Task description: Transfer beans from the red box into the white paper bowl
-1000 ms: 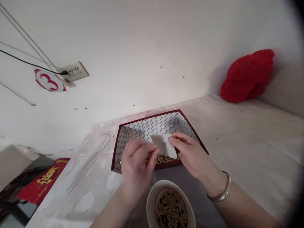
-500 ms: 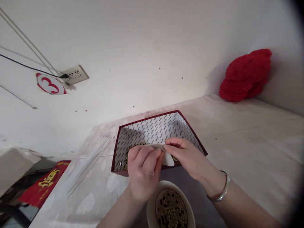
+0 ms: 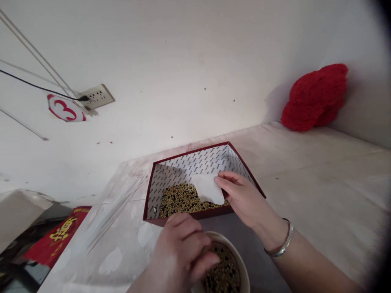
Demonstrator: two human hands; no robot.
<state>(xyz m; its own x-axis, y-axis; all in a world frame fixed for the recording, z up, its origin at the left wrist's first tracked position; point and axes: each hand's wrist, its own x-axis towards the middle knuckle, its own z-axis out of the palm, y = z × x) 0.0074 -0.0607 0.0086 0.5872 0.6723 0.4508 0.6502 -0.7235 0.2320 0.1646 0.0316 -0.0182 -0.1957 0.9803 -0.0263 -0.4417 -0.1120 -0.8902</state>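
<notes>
Since half second ago, left hand (image 3: 183, 254) dropped from red box (image 3: 149, 191) to bowl (image 3: 242, 266) at table's near edge; fingers bunched, grip unclear. Right hand (image 3: 244, 199) pinches white card (image 3: 207, 188) over box's mixed beans (image 3: 179, 199). Best: keep card low, fingers over bowl's middle.

Dark-red box (image 3: 244, 169) with white, black-printed lining; red cushion (image 3: 314, 97)

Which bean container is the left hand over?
The round white bowl nearest the camera, under the left hand. The red-edged box beyond has the right hand, holding a white card.
</notes>
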